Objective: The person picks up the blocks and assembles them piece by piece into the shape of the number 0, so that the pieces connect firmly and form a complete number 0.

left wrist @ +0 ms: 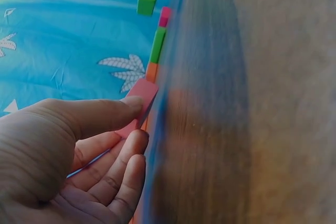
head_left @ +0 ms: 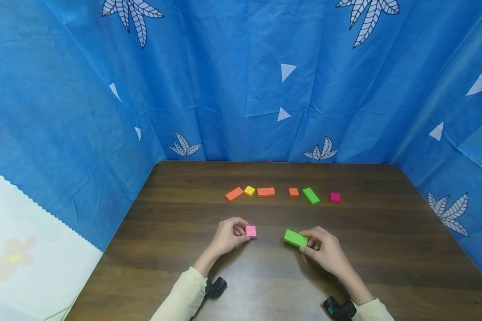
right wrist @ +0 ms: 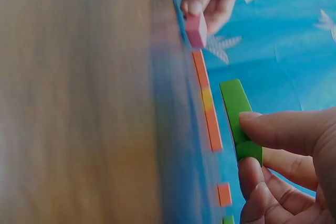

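My left hand point(head_left: 230, 235) pinches a small pink block point(head_left: 251, 232) between thumb and fingers. In the left wrist view the pink block point(left wrist: 140, 98) tilts under the thumb, with the other fingers loosely bent below. On the right, my right hand point(head_left: 324, 248) grips a longer green block point(head_left: 295, 238) by one end. The green block's point(right wrist: 237, 114) free end points toward the left hand. Both blocks are held over the table, a short gap apart.
A loose row of blocks lies farther back on the brown table point(head_left: 176, 200): an orange block point(head_left: 234, 194), a yellow block point(head_left: 249, 191), more orange ones, a second green block point(head_left: 311, 196) and a magenta block point(head_left: 335, 197). A blue curtain point(head_left: 241, 89) hangs behind.
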Demonstrator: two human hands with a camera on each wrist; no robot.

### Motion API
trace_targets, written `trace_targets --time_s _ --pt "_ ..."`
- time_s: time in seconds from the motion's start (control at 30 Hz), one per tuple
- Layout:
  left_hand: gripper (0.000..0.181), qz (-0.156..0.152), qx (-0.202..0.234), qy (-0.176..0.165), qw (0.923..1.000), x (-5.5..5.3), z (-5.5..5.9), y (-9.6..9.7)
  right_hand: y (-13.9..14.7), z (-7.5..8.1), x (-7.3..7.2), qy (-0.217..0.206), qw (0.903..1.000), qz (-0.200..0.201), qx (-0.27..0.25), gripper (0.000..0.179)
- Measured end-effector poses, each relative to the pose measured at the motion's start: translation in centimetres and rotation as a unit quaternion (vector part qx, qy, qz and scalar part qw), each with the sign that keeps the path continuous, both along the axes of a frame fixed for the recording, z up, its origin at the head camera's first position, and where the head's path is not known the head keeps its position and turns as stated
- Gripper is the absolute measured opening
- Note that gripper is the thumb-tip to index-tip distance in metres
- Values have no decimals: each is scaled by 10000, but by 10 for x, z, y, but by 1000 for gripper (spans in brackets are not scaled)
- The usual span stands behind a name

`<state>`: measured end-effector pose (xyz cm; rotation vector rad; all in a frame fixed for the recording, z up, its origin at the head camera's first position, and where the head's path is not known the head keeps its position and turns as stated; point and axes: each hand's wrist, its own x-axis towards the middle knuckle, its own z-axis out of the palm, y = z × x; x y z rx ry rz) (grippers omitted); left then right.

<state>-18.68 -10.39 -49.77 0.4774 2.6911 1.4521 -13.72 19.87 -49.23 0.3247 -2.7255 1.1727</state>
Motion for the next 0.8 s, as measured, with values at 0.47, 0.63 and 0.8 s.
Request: trace_targets --time_s 0.47,0.63,0.8 --pt "25 38 -33 46 10000 12 1 3 -20 -4 9 -105 9934 1136 -122 36" --pt "26 101 -6 12 9999 19 1 3 -23 -8 12 -137 9893 1444 -158 35" --pt "26 148 87 154 9997 25 -2 2 -25 -9 15 -214 9863 1627 -152 34"
